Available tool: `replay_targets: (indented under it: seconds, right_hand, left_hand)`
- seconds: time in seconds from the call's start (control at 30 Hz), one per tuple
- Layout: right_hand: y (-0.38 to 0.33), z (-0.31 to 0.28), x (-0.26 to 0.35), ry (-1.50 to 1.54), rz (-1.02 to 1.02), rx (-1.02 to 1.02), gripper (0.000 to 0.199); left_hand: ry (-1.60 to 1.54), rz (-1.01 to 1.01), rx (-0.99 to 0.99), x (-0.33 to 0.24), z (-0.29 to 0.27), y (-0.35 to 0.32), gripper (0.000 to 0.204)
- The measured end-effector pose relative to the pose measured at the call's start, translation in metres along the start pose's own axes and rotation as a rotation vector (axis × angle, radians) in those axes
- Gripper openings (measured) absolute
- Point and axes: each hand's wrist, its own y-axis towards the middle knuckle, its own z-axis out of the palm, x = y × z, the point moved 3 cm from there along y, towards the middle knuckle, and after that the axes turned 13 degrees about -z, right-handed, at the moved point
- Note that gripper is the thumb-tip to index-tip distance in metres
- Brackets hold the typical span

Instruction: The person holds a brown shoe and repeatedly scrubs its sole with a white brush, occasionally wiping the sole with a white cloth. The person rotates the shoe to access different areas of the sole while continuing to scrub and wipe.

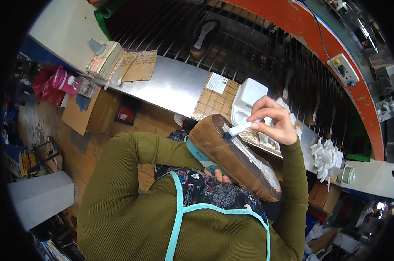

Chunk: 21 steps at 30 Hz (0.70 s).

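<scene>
In front of my chest I hold a brown suede shoe upper (214,145) on a teal last (200,154), its underside turned up. My left hand (219,175) is wrapped round it from below, with only some fingertips showing. The underside is dark at the rim, with a whitish strip (253,162) along its middle. My right hand (275,121) pinches a small white-handled brush (241,128), its dark tip touching the underside near one end. Close beyond the right hand stands a white plastic container (249,96) with a round hollow.
A metal ledge (173,85) carries a taped cardboard sheet (214,98) and crumpled white material (325,156). Behind it runs a rack of rods (171,32) with another shoe piece (203,37) on it. A boxy device (104,61) and a cardboard piece (139,66) lie left.
</scene>
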Motion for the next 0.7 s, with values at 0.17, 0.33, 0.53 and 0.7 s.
replay_targets:
  seconds: [0.17, 0.33, 0.53, 0.7]
  right_hand:
    - [-0.001, -0.004, 0.003, 0.103, 0.033, 0.09, 0.017]
    - [0.005, 0.001, -0.008, -0.038, 0.005, -0.04, 0.017]
    - [-0.037, -0.019, -0.023, 0.037, 0.08, 0.02, 0.013]
    - [-0.133, -0.036, -0.059, 0.112, 0.351, -0.828, 0.017]
  left_hand:
    - [-0.006, 0.011, 0.019, 0.003, -0.002, -0.002, 0.066]
    - [-0.025, 0.016, 0.053, 0.007, -0.005, -0.002, 0.068]
    - [-0.069, 0.072, 0.163, 0.007, -0.016, -0.003, 0.071]
    - [-0.154, 0.192, 0.447, 0.006, -0.039, -0.014, 0.074]
